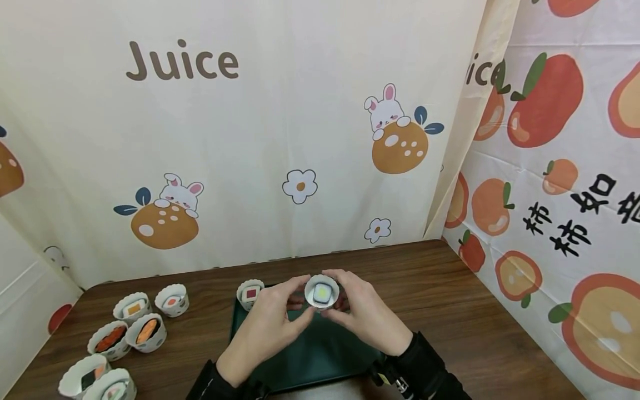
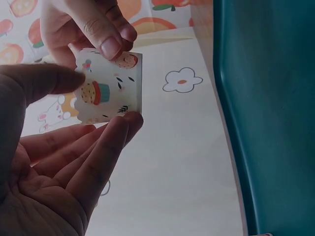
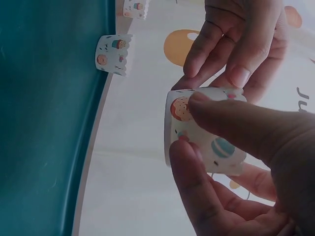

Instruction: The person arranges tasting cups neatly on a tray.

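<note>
Both hands hold up one white paper baking cup (image 1: 310, 290) with a scalloped rim, raised over the dark green tray (image 1: 315, 350). Inside it lies a small sushi piece (image 1: 321, 293) with a yellow-green centre, facing the head camera. My left hand (image 1: 272, 314) grips the cup's left side between thumb and fingers. On the opposite side, my right hand (image 1: 367, 308) pinches it the same way. The left wrist view shows cupcake and cookie prints on the cup wall (image 2: 106, 93). Another baking cup (image 1: 242, 294) with a dark red-centred piece stands at the tray's far left corner, partly behind my left hand.
Several more baking cups with sushi pieces are grouped on the left of the brown wooden table (image 1: 480, 322), among them an orange-topped one (image 1: 150, 341) and a red-topped one (image 1: 117, 351). A printed curtain (image 1: 260, 139) hangs behind the table, with another fruit-print cloth (image 1: 540, 233) on the right.
</note>
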A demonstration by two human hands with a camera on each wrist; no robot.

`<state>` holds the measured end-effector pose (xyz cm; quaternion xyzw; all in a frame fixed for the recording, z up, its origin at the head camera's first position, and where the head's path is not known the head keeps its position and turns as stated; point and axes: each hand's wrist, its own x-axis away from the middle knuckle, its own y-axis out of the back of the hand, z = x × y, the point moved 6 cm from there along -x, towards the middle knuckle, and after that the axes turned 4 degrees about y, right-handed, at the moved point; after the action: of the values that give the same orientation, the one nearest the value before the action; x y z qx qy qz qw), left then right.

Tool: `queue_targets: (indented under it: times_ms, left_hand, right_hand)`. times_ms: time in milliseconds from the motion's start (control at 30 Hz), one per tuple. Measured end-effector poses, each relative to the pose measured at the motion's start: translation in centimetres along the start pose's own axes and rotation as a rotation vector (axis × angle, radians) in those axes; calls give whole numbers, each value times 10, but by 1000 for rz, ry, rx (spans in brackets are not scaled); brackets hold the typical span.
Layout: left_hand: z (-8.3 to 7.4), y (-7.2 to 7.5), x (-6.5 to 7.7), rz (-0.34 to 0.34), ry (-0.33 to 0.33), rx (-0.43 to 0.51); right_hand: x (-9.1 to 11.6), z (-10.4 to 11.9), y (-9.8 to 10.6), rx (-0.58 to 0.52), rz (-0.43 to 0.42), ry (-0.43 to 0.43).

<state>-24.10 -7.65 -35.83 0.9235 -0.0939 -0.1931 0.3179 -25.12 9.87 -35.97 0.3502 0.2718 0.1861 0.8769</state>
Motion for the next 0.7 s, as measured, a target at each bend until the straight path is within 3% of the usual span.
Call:
queue_targets:
  times_ms: [400, 700]
  left_hand:
    - [4, 7, 0, -59, -5, -82]
    - [7, 7, -1, -37, -9, -79]
  right_hand:
    - [-3, 3, 0, -77, -24, -14]
    - [-5, 5, 0, -63, -51, 25]
